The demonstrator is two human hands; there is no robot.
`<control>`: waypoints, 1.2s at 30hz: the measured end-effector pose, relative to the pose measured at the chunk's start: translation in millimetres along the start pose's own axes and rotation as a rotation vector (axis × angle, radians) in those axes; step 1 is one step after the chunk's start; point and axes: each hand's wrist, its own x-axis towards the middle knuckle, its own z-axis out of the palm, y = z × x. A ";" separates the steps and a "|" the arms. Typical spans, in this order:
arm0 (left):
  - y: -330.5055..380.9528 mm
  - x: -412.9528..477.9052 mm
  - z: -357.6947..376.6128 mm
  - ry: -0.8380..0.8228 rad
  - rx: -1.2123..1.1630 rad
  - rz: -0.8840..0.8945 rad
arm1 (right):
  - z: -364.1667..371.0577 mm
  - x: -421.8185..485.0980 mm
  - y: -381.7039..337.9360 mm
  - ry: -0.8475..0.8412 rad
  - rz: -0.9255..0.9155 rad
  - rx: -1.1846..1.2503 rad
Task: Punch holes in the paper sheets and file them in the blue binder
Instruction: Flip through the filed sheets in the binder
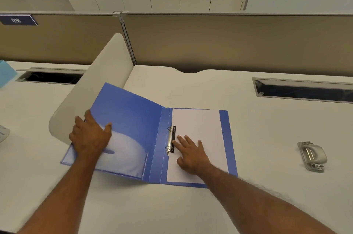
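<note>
Left hand [89,138] grips the blue binder [131,119] cover (tilted up); right hand [191,154], fingers [183,139] straight, presses the paper sheets [200,124] in it.

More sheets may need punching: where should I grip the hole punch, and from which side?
Come down from above and close the grip across the narrow width of the hole punch at mid-length. It lies flat on the desk, right of the binder, long axis running away from you, with both long sides clear.
</note>
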 end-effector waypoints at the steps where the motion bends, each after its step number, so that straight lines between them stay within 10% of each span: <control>1: 0.5 2.1 -8.9 -0.037 -0.031 -0.020 | -0.6 -0.7 0.2 -0.005 -0.004 0.013; 9: 27.8 -6.3 -87.6 -0.054 -0.204 0.113 | -3.4 -38.9 32.5 0.387 0.165 0.367; 26: 176.8 -102.2 -61.5 -0.583 -0.883 0.444 | 15.3 -86.2 75.2 0.203 0.371 0.218; 31: 218.2 -149.4 -5.2 -0.648 -0.577 0.480 | 13.3 -86.2 77.3 0.248 0.345 0.246; 36: 252.4 -191.0 30.6 -0.541 -0.244 0.532 | -17.5 -102.1 69.2 0.494 0.391 0.939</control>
